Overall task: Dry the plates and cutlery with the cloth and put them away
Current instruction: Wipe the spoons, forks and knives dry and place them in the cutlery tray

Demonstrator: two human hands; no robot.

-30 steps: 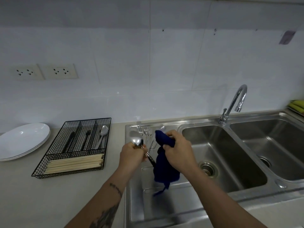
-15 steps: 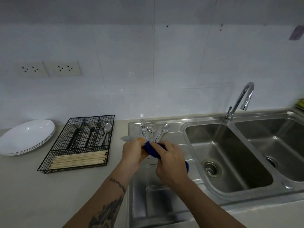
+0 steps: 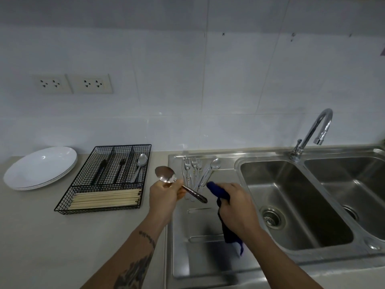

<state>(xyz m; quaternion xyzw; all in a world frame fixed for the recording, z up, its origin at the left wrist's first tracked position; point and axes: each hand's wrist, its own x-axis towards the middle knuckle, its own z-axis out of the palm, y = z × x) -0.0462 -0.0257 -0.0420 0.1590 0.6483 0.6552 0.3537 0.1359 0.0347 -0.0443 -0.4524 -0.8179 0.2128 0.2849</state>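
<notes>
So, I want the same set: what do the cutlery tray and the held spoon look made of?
Cutlery tray: black coated wire, judging by its see-through grid. Spoon in the left hand: polished metal, likely stainless steel, by its mirror-like glare.

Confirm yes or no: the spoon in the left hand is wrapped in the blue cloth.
No: the spoon is bare in the left hand; the right hand holds the blue cloth apart.

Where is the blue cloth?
In the head view, the cloth is gripped in the right hand, hanging over the draining board, just right of the spoon that the left hand holds.
</notes>
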